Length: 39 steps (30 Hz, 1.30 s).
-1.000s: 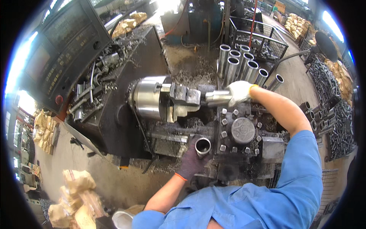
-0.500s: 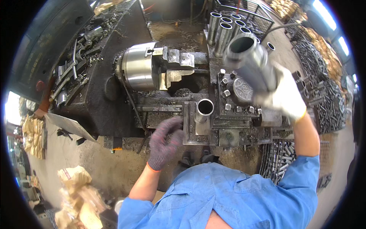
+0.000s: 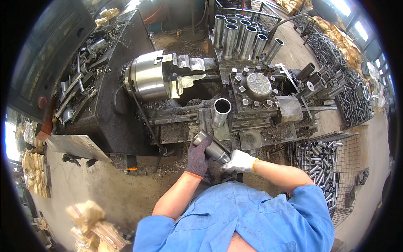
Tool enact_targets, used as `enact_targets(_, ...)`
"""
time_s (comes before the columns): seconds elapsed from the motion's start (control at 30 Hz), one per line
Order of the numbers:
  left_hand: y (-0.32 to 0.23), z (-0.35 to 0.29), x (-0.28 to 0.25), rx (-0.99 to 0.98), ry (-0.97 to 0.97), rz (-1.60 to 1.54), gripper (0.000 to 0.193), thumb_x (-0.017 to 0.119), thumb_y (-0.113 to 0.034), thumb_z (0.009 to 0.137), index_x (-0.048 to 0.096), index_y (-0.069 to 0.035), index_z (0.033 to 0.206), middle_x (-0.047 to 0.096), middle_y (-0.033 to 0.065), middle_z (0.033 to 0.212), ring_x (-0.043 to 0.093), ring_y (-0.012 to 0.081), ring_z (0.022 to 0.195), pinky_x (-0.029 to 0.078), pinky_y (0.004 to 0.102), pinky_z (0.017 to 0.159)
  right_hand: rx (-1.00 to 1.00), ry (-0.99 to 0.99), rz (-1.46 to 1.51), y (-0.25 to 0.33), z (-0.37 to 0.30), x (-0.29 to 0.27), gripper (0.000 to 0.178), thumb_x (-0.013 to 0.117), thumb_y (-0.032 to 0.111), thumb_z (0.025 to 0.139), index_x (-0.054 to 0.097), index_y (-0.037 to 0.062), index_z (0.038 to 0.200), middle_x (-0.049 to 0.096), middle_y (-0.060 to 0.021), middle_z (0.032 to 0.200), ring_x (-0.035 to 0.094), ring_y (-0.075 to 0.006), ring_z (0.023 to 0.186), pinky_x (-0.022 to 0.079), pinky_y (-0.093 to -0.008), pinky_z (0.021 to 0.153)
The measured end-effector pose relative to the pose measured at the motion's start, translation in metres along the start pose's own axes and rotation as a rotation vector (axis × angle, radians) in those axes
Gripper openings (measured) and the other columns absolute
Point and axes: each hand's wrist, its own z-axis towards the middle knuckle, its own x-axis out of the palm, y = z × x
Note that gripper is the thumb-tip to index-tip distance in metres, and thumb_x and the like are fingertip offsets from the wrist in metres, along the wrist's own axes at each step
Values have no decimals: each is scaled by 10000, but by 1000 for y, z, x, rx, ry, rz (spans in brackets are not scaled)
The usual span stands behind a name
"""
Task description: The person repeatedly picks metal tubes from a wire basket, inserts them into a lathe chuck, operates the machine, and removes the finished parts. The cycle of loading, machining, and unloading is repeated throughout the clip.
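A thick steel tube (image 3: 214, 151) lies aslant between my two hands, low in front of my body, just on the near side of the lathe. My left hand (image 3: 198, 157), in a dark knitted glove with an orange cuff, is closed round its upper left end. At the lower right end my right hand (image 3: 238, 162), in a white glove, grips the same tube. Right beyond my hands a second steel tube (image 3: 221, 112) stands upright on the lathe's carriage, its open mouth facing up.
Left of the standing tube is the lathe chuck (image 3: 150, 80) with its stepped jaws. A square tool post (image 3: 259, 87) with several bolts sits to the right. Several upright tubes (image 3: 230, 41) stand behind it. A wire basket (image 3: 346, 176) of small tubes is at the right.
My right hand has brought the tube down and left from above the tool post. My left hand, empty before, has moved right and taken hold of its other end.
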Motion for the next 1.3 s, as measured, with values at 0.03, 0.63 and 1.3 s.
enact_targets(0.03,6,1,-6,-11,-2,-100,446,780,-141,959,593,-22,1347,670,117,1257,667,271,1163,540,449,1078,35,-55,51,-5,2,3,677,857,583,726,770,-75,860,716,-169,751,707,-256,728,562,-403,736)
enact_targets(0.63,-43,30,26,870,47,1037,877,949,-364,822,491,-97,1521,696,150,1316,720,297,1167,595,403,1012,-357,-808,60,-57,-53,-77,519,924,256,767,688,96,1201,780,-121,1068,757,-287,970,609,-400,872)
enact_targets(1.3,-92,38,-47,22,366,-158,877,608,-794,925,594,-69,1417,723,146,1271,720,337,1110,593,521,1023,-420,-489,232,49,-1,-21,579,780,410,839,709,-39,1197,763,-230,1061,754,-334,967,589,-443,863)
